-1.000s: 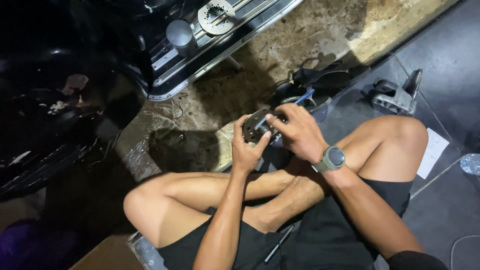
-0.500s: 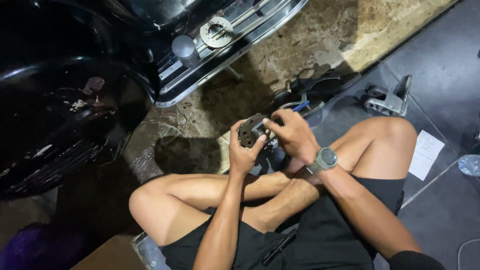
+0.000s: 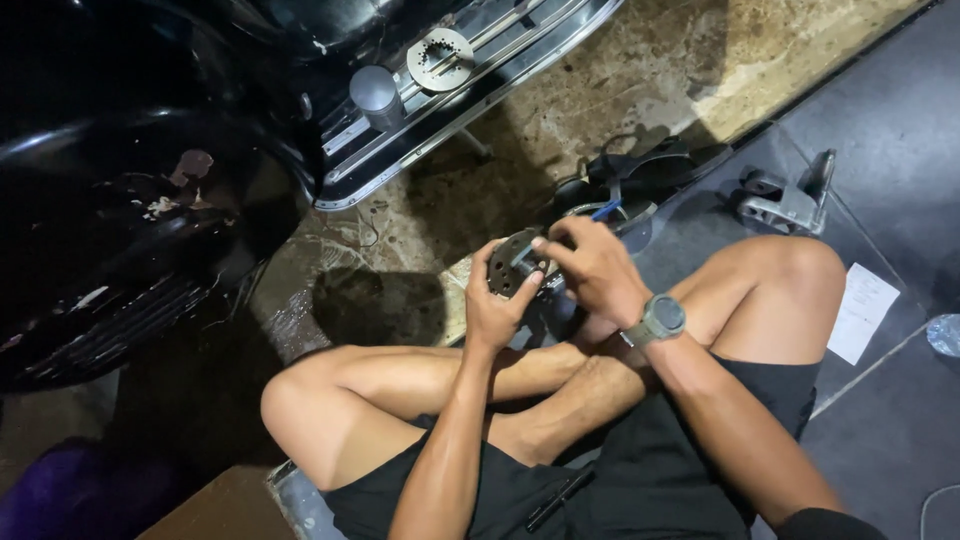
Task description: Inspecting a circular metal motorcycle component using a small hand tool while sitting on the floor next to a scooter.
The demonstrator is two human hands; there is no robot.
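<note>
1. A dark round metal disc with holes near its rim is held up in front of the person's crossed legs, just above the shins, over the edge where the stained concrete floor meets a dark mat.
2. The left hand grips the disc from below and behind, fingers curled around its left edge, thumb toward the face.
3. The right hand is pressed to the disc's right side, its fingertips pinched on the front face near the top; a grey wristwatch sits on that wrist. The two hands are close together, both clamped on the one part.
4. Just beyond the hands lies a heap of dark parts and straps with a blue-tipped piece among them.
5. Further right on the mat stands a grey metal bracket, and near the right knee lies a white slip of paper.
6. At upper left is a black vehicle body with a chrome running board; a toothed silver ring and a small grey cylinder rest on it.
</note>
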